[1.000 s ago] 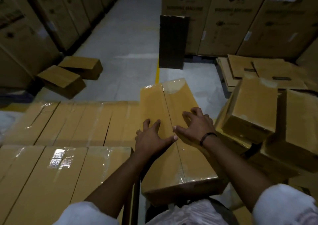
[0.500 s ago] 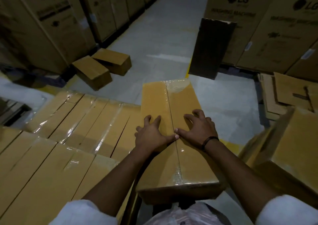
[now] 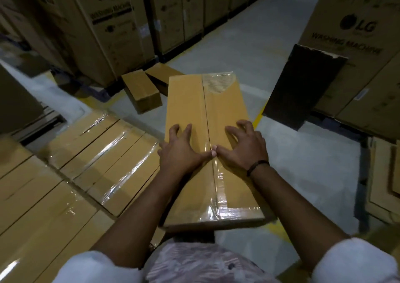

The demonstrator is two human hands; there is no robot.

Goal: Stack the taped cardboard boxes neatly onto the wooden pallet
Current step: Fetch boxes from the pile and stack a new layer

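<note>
A long taped cardboard box lies lengthwise in front of me, its near end against my body and its far end out over the floor. My left hand presses flat on its top, left of the taped seam. My right hand rests on the top to the right of the seam, fingers spread and bent at the knuckles. The two thumbs meet at the seam. To the left lie rows of stacked taped boxes, their tops below the held box. The pallet under them is hidden.
Two small loose boxes lie on the concrete floor ahead left. Tall LG washing machine cartons line the left and the right. A dark board leans against the right cartons. Flat cardboard sheets lie at the right edge.
My view has swung left with the box. The pile of loose boxes on the right has left the frame, and the stacked rows lie closer on the left. Both hands keep their places on the lid.
</note>
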